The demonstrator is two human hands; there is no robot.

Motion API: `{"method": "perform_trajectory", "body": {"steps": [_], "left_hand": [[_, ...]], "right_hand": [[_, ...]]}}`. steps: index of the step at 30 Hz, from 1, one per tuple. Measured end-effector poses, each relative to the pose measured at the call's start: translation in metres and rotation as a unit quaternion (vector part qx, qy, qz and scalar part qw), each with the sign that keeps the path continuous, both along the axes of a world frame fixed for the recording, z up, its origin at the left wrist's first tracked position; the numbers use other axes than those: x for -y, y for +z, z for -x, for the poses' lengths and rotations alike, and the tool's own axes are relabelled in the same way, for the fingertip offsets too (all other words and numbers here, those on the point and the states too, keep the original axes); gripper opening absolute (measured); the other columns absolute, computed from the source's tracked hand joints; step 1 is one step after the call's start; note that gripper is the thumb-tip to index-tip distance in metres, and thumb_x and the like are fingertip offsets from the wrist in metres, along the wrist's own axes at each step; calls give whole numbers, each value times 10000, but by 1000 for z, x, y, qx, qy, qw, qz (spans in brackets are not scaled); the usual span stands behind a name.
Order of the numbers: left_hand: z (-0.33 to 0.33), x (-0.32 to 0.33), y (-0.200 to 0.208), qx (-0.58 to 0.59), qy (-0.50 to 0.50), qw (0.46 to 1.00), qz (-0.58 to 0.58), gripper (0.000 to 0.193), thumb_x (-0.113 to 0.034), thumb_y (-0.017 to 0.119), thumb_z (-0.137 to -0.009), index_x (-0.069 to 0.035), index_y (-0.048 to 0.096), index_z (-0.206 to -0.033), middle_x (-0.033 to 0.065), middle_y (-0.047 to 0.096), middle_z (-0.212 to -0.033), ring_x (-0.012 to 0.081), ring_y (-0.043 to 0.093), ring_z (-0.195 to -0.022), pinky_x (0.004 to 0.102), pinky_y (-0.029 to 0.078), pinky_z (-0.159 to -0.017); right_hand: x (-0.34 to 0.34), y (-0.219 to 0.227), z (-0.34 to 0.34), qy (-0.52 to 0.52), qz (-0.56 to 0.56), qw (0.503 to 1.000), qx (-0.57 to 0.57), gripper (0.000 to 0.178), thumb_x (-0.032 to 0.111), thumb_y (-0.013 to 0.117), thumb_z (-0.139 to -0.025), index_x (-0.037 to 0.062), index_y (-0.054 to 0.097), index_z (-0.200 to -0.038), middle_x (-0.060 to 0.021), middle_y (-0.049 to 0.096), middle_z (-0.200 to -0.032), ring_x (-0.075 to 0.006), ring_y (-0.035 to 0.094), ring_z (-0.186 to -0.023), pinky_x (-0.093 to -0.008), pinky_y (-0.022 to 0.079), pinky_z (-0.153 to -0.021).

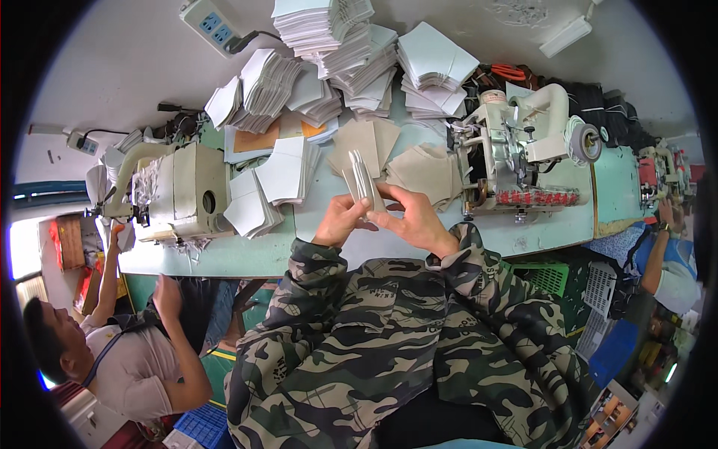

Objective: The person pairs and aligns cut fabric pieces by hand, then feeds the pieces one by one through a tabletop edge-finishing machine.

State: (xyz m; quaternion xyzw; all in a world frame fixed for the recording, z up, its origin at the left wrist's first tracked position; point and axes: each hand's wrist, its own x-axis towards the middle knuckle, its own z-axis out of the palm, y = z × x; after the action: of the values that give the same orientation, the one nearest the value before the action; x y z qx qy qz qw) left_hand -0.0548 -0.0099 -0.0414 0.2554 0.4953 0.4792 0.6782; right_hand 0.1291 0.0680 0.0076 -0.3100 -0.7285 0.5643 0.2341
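In front of my chest, above the table's near edge, both hands hold a small bundle of pale cut pieces (360, 177), its layers fanned at the top. My left hand (342, 218) grips the bundle's lower left side, thumb on its face. From the right, my right hand (416, 220) pinches its lower edge between thumb and fingers. Just beyond lie flat beige cut pieces (368, 141) and a second beige pile (425, 173). To the left of the bundle, white cut pieces (288, 170) lie in a leaning stack.
Tall stacks of white pieces (321, 30) fill the table's back. A machine with a curved arm (516, 150) stands right, another machine (179, 191) left. A co-worker (127, 359) sits at the left; another person's arm (658, 254) shows far right. Green crates (550, 278) stand below the table.
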Motion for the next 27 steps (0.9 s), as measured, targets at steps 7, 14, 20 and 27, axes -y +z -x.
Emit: {"method": "perform_trajectory", "body": {"steps": [7, 14, 20, 27], "left_hand": [[11, -1, 7, 5, -12, 1000, 13, 491, -386, 633, -952, 50, 600, -1175, 122, 679, -1017, 229, 681, -909, 402, 595, -772], [12, -8, 3, -31, 59, 997, 44, 396, -269, 602, -939, 58, 602, -1162, 127, 650, -1038, 237, 683, -925, 358, 601, -710], [46, 12, 4, -13, 92, 995, 37, 417, -273, 586, -948, 35, 568, -1228, 104, 645, -1080, 212, 673, -903, 332, 592, -681], [39, 7, 2, -86, 48, 995, 31, 423, -324, 611, -951, 47, 625, -1153, 110, 669, -1024, 180, 667, -894, 300, 576, -609]], "right_hand": [[-13, -1, 5, 46, 103, 992, 48, 417, 221, 578, -922, -11, 585, -1268, -172, 692, -886, -252, 661, -791, -363, 511, -718], [-6, -17, 31, -31, -27, 999, 30, 401, 116, 556, -864, -6, 576, -1245, -237, 658, -939, -430, 634, -844, -426, 510, -727], [-40, -32, 55, -118, -453, 871, 150, 409, 148, 620, -919, -24, 563, -1286, -231, 657, -1160, -349, 668, -1005, -372, 518, -862], [-14, -1, 42, 79, 124, 989, 14, 511, 319, 730, -874, -20, 607, -1236, -139, 712, -1096, -218, 690, -1010, -336, 538, -862]]}}
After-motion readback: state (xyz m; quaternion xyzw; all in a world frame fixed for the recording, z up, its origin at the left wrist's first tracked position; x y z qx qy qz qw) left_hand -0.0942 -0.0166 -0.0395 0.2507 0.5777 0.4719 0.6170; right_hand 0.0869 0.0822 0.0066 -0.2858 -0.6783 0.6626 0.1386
